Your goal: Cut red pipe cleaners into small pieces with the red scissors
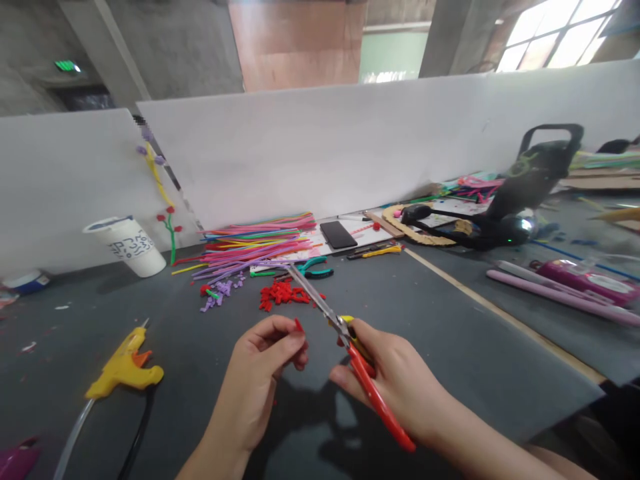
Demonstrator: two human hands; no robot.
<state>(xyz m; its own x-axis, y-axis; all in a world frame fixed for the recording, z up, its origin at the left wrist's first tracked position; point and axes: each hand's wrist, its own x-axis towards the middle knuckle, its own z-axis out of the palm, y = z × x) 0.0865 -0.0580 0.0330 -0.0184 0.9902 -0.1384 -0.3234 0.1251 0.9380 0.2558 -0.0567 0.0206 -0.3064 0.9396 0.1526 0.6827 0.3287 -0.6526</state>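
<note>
Landmark: the heap of red pieces (283, 294) on the dark tabletop (430, 300); every place below is told from it.
Left hand (265, 353): on the person's side of the heap, thumb and forefinger pressed together, pinching a small red piece (299, 325) whose tip sticks up above the thumb.
Right hand (395, 367): nearer the person than the heap and to its right, fingers wrapped round the handles of the scissors (357, 363).
Scissors: one red and one yellow handle; the metal blades point away from the person and pass in front of the heap's right part, apart from the pinched red piece. The blades look close together; whether they fully meet cannot be told.
Purple bits (220, 295): scattered just left of the heap.
Fuzzy stems (255, 248): a many-coloured bundle beyond the heap.
Pliers (314, 268): teal-handled, beyond the heap and slightly right.
Phone (338, 235): dark-screened, farther beyond the heap, to the right.
White cup (133, 248): well left of the heap and beyond it, tilted in this view, with dark writing.
Glue gun (124, 367): yellow with an orange trigger, lying left of the heap, nearer the person.
Wooden strip (500, 313): well right of the heap, along the tabletop.
</note>
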